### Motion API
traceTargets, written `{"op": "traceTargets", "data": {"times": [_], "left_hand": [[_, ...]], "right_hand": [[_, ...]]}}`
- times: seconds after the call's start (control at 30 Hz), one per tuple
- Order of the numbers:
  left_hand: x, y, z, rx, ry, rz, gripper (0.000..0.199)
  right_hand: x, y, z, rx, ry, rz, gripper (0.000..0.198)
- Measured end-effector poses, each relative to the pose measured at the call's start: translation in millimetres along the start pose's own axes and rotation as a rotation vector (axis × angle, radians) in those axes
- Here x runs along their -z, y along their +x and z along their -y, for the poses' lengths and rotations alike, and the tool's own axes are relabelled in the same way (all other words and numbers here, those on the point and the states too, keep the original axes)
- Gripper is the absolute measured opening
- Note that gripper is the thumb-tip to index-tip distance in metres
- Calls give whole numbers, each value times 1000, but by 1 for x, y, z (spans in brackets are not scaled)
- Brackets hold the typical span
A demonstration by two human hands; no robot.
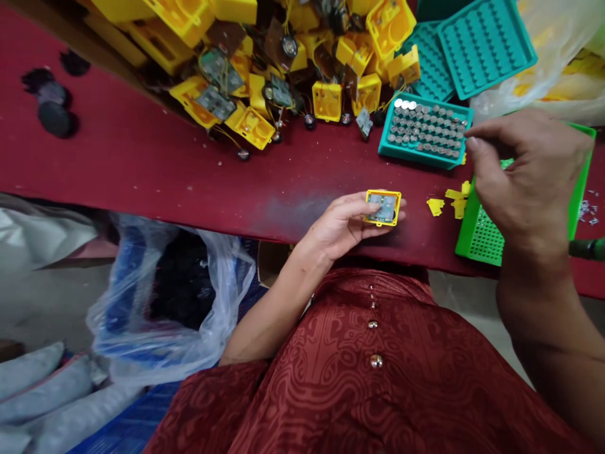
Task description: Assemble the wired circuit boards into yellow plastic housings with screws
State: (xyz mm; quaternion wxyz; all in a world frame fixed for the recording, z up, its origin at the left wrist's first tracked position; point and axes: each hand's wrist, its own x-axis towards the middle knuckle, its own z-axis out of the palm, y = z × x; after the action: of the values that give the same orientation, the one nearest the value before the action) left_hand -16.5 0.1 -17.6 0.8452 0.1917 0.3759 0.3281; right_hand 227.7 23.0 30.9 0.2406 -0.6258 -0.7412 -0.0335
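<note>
My left hand (347, 224) grips a small square yellow plastic housing (398, 205) by its edge, with a circuit board (386, 205) seated inside and facing up. The thumb lies over the board's left side. My right hand (524, 170) is raised at the right corner of a teal tray (425, 157) that carries rows of round silver button cells (437, 129). Its thumb and index finger are pinched together; anything between the tips is too small to make out. Under that hand stands a bright green perforated tray (482, 236).
Several yellow housings with wires, boards and small speakers are heaped in a box (255, 123) at the back. Teal trays (486, 44) lie behind the cells. Small yellow plastic pieces (456, 205) sit beside the green tray. A plastic-lined blue crate (125, 284) holds black parts below the table edge.
</note>
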Motion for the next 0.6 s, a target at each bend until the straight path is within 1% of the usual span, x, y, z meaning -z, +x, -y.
{"op": "traceTargets", "data": {"times": [0.07, 0.13, 0.2, 0.23, 0.3, 0.4, 0.47, 0.5, 0.6], "left_hand": [[-1, -1, -1, 6, 9, -6, 34], [-2, -1, -2, 6, 28, -20, 35], [-4, -1, -2, -15, 52, -65, 38], [-5, 0, -2, -43, 65, -109, 41], [-7, 3, -1, -156, 91, -196, 46], [-9, 9, 0, -239, 123, -223, 48], [-11, 12, 0, -233, 113, -210, 48], [-11, 13, 0, -224, 103, -206, 48], [-10, 15, 0, -198, 64, -194, 48]], "right_hand": [[-2, 2, -1, -6, 10, 19, 27], [-5, 3, -3, 5, 36, 9, 27], [-9, 5, -9, 13, 51, 17, 25], [-12, 8, -12, 7, 51, 43, 25], [-18, 16, -20, -24, 32, 107, 25], [-23, 29, -25, -94, -43, 206, 22], [-15, 28, -19, -102, -75, 228, 18], [-6, 22, -13, -79, -55, 214, 17], [31, -10, 10, 5, 113, 78, 18]]}}
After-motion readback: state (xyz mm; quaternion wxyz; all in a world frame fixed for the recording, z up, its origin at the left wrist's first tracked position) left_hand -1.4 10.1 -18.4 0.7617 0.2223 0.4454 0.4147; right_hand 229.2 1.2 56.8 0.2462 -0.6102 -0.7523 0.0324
